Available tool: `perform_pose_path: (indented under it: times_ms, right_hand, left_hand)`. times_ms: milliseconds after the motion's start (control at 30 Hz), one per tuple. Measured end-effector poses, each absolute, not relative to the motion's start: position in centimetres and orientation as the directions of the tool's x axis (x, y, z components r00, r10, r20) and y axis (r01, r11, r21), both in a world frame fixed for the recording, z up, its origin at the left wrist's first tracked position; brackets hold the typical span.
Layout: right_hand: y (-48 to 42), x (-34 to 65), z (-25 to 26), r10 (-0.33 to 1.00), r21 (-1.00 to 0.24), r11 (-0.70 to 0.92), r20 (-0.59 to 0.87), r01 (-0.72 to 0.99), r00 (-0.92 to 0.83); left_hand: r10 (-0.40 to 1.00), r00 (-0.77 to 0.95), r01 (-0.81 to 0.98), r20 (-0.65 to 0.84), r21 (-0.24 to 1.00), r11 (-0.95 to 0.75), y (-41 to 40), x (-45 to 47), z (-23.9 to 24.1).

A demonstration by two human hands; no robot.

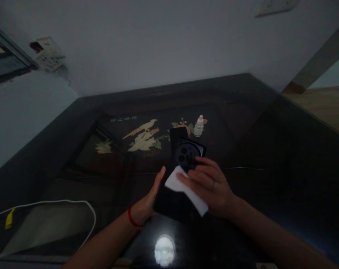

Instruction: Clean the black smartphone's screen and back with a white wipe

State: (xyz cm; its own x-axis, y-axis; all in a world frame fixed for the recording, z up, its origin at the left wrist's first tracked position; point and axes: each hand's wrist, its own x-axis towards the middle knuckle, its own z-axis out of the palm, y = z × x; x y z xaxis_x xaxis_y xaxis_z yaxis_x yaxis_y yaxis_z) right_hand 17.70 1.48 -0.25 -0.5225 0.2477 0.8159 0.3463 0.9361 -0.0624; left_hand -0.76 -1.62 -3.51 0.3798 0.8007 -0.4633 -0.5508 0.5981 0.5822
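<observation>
A dark smartphone (169, 203) with a large round camera block is tilted above the black table, its back toward me. My left hand (151, 196) grips it along the left edge, the thumb showing and the other fingers hidden beneath. Pinched in my right hand (211, 183) is a folded white wipe (176, 181), tissue or cloth, pressed on the phone's back just below the cameras. One finger of that hand reaches the camera block. Beyond the phone's top edge a flat black object (178, 133) shows partly; its kind is unclear.
A small dropper bottle (198, 127) with a white top stands past the phone. The glossy black table (236, 112) bears a painted bird and flowers (143, 140). At left runs a white cable (60, 201) with a yellow tag (9, 219). Wall sockets (49, 54) are behind.
</observation>
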Motion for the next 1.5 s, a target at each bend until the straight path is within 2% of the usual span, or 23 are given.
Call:
perform_pose_path:
  times_ms: [67, 100, 233, 267, 367, 433, 467, 567, 633, 767, 833, 1000, 1033, 1100, 1200, 1267, 1333, 1433, 1500]
  right_hand:
    - [1.7, 17.9, -0.1, 0.309, -0.104, 0.906, 0.825, 0.41, -0.473]
    - [1.6, 17.8, -0.1, 0.283, -0.098, 0.925, 0.822, 0.368, -0.494]
    - [0.9, 17.2, -0.1, 0.033, 0.003, 0.998, 0.786, 0.057, -0.617]
    - [0.9, 17.2, -0.2, 0.04, 0.002, 0.998, 0.788, 0.068, -0.614]
    - [1.5, 17.6, -0.4, 0.238, -0.07, 0.944, 0.82, 0.322, -0.52]
    - [1.7, 17.8, -0.3, 0.305, -0.098, 0.905, 0.827, 0.414, -0.472]
    - [1.7, 17.8, -0.3, 0.283, -0.083, 0.917, 0.824, 0.389, -0.49]
    - [1.1, 17.4, -0.1, 0.099, 0.006, 0.985, 0.799, 0.172, -0.594]
    - [1.0, 17.3, -0.1, 0.055, 0.027, 0.992, 0.794, 0.125, -0.605]
    - [2.1, 18.1, -0.4, 0.255, -0.057, 0.924, 0.83, 0.379, -0.496]
    - [2.4, 18.3, -0.4, 0.292, -0.079, 0.903, 0.833, 0.422, -0.469]
    - [1.1, 17.4, -0.1, 0.051, 0.018, 0.994, 0.794, 0.108, -0.606]
    - [1.0, 17.3, -0.1, 0.038, 0.021, 0.996, 0.794, 0.09, -0.607]
    - [1.5, 17.7, -0.2, 0.104, -0.002, 0.984, 0.81, 0.176, -0.577]
    - [2.7, 18.6, -0.3, 0.275, -0.072, 0.915, 0.831, 0.396, -0.483]
    - [3.0, 18.9, -0.3, 0.313, -0.096, 0.891, 0.839, 0.444, -0.446]
    - [2.6, 18.6, -0.2, 0.264, -0.077, 0.925, 0.836, 0.373, -0.482]
    - [1.6, 17.7, 0.0, 0.103, -0.018, 0.988, 0.812, 0.152, -0.575]
    - [1.5, 17.5, 0.0, 0.058, -0.007, 0.996, 0.805, 0.088, -0.59]
  left_hand:
    - [0.786, 0.396, -0.562, -0.474, 0.552, 0.616, -1.7, -0.8, -3.7]
    - [0.777, 0.408, -0.569, -0.479, 0.532, 0.627, -1.7, -0.9, -3.8]
    - [0.748, 0.447, -0.6, -0.491, 0.455, 0.658, -1.7, -1.1, -3.8]
    - [0.747, 0.446, -0.609, -0.493, 0.444, 0.657, -1.6, -1.1, -3.7]
    - [0.771, 0.408, -0.645, -0.489, 0.443, 0.623, -1.3, -1.0, -3.2]
    - [0.788, 0.39, -0.668, -0.477, 0.442, 0.598, -1.3, -1.1, -3.1]
    - [0.787, 0.397, -0.668, -0.472, 0.439, 0.601, -1.3, -1.2, -3.3]
    - [0.758, 0.451, -0.639, -0.472, 0.422, 0.643, -1.3, -1.6, -3.6]
    - [0.762, 0.458, -0.642, -0.459, 0.422, 0.64, -1.3, -1.7, -3.5]
    - [0.805, 0.441, -0.676, -0.397, 0.443, 0.589, -1.0, -1.3, -2.3]
    - [0.813, 0.438, -0.682, -0.383, 0.447, 0.578, -0.9, -1.1, -1.9]
    - [0.807, 0.47, -0.684, -0.357, 0.432, 0.589, -0.6, -1.4, -2.0]
    - [0.806, 0.476, -0.679, -0.352, 0.435, 0.592, -0.6, -1.4, -2.0]
    - [0.812, 0.477, -0.678, -0.337, 0.447, 0.584, -0.6, -1.5, -1.9]
    - [0.799, 0.521, -0.657, -0.301, 0.456, 0.6, -0.8, -1.4, -1.9]
    - [0.786, 0.55, -0.646, -0.283, 0.451, 0.615, -0.8, -1.4, -1.9]
    - [0.804, 0.529, -0.668, -0.272, 0.45, 0.592, -0.7, -1.4, -1.9]
    - [0.832, 0.48, -0.681, -0.279, 0.479, 0.554, -0.4, -1.6, -1.8]
    - [0.834, 0.469, -0.668, -0.291, 0.501, 0.55, -0.3, -1.7, -1.7]
